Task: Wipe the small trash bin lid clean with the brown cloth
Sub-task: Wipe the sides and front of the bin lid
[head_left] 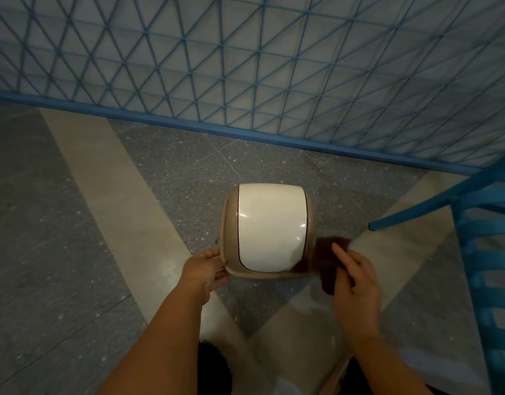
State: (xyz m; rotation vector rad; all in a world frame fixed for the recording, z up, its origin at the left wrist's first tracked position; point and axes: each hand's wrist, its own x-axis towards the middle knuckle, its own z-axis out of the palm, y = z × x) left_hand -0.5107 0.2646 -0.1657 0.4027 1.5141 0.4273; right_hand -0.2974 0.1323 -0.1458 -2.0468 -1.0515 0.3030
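A small trash bin stands on the floor, seen from above: a white swing lid (271, 226) set in a tan frame (227, 220). My left hand (207, 269) grips the frame's near left corner. My right hand (356, 277) holds a dark brown cloth (325, 258) against the bin's near right edge. The cloth looks blurred and partly overlaps the lid's near right corner. Part of the cloth is hidden under my fingers.
A blue lattice fence (245, 81) with a blue base rail runs across the back. A blue metal frame (479, 223) stands at the right, its bar end close to the cloth. The floor (74, 223) is grey and beige stone.
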